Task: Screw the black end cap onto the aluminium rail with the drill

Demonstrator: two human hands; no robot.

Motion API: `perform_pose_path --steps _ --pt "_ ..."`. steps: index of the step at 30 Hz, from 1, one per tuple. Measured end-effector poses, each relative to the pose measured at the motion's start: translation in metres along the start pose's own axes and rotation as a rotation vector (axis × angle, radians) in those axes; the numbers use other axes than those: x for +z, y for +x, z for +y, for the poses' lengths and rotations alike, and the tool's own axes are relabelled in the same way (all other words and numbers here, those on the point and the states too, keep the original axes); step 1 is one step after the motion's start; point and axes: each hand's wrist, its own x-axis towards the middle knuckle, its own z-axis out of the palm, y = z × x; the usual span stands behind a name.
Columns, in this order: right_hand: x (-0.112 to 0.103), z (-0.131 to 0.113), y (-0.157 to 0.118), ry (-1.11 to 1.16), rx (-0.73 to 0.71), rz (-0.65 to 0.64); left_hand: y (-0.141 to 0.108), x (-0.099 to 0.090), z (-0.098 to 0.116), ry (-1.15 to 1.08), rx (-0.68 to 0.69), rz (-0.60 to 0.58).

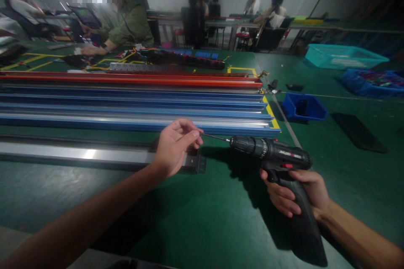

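Observation:
My right hand (293, 195) is wrapped round the grip of a black cordless drill (279, 153), with a finger at its trigger. A long thin screwdriver bit (216, 137) sticks out of the chuck and points left. Its tip meets the pinched thumb and fingers of my left hand (178, 147); any small piece between them is hidden. Below and behind the left hand lies a long silver and black metal rail (94, 154), with a black bracket (201, 163) at its right end.
Several blue rails (142, 107) and orange rails (142, 79) lie behind the hands on the green table (221, 214). To the right are a small blue bin (304, 107), a black flat piece (358, 131) and a teal basket (345, 56). Across the table a person in a green sleeve (134, 25) works at wires.

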Motion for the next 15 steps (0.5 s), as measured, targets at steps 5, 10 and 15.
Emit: perform_pose_path --steps 5,10,15 --pt "-0.002 0.000 0.000 -0.001 -0.055 -0.077 -0.002 -0.002 -0.006 0.077 0.096 -0.008" --pt "0.003 -0.004 -0.005 -0.021 0.031 -0.107 -0.003 -0.007 -0.012 0.146 0.187 -0.022" --pt "0.008 -0.007 -0.007 -0.045 0.071 -0.068 -0.005 -0.007 -0.012 0.194 0.202 0.006"
